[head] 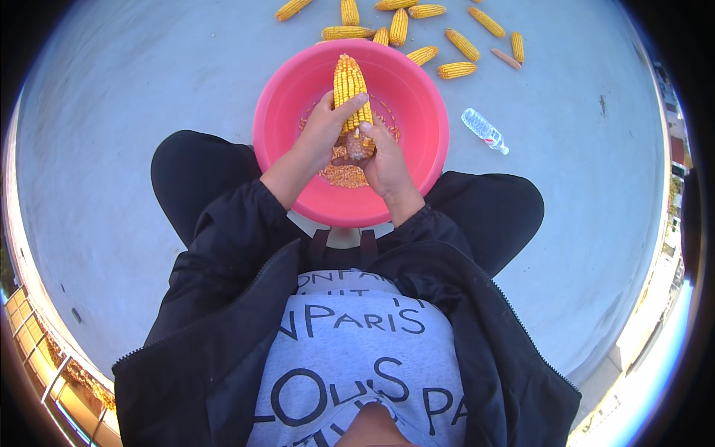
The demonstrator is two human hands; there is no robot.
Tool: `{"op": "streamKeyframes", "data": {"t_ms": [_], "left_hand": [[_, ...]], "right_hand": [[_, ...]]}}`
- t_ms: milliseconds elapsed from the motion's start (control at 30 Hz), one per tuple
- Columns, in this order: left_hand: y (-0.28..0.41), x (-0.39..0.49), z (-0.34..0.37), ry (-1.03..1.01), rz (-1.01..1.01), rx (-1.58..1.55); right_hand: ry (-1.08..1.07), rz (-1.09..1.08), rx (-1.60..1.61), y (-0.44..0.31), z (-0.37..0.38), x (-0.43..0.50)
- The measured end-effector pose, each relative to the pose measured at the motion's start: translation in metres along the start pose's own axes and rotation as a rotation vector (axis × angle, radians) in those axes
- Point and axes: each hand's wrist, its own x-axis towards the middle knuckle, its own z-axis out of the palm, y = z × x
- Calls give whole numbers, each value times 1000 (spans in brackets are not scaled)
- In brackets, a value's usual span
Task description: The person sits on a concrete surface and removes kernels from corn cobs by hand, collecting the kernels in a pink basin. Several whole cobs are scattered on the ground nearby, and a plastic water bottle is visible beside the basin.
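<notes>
Over a pink plastic basin (pixel 273 112), both my hands grip one ear of dried yellow corn (pixel 348 84). My left hand (pixel 321 128) wraps the middle of the ear from the left, thumb across its kernels. Near the lower end, my right hand (pixel 388 159) holds it with the thumb pressed at the edge of the kernel rows. The ear's lower end is partly stripped and shows bare cob (pixel 357 146); its upper part is full of kernels. Loose corn kernels (pixel 344 175) lie on the basin's bottom. Some fingers are hidden beneath the ear.
Several whole corn ears (pixel 461 44) lie scattered on the grey floor (pixel 184 84) beyond the basin. A bare corncob (pixel 506 58) lies among them at the right. A clear plastic bottle (pixel 485 131) lies on its side right of the basin. My bent knees flank the basin.
</notes>
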Motion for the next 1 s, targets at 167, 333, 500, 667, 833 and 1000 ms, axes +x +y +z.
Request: {"op": "streamKeyframes", "data": {"t_ms": [167,333,500,667,833,1000], "left_hand": [[3,-3,3,-30,6,-34],[3,-2,1,-43,-5,-55],[0,0,2,-13,13,-1],[1,-5,4,-42,89,46],[1,-2,3,-28,38,-51],[2,-1,3,-16,-10,-83]], "right_hand": [[25,-15,-96,5,-6,6],[-9,-41,-59,7,-5,4],[19,0,17,1,2,1],[48,-28,-94,5,-4,3],[6,-52,-88,6,-3,1],[-28,-20,31,2,-1,-1]]}}
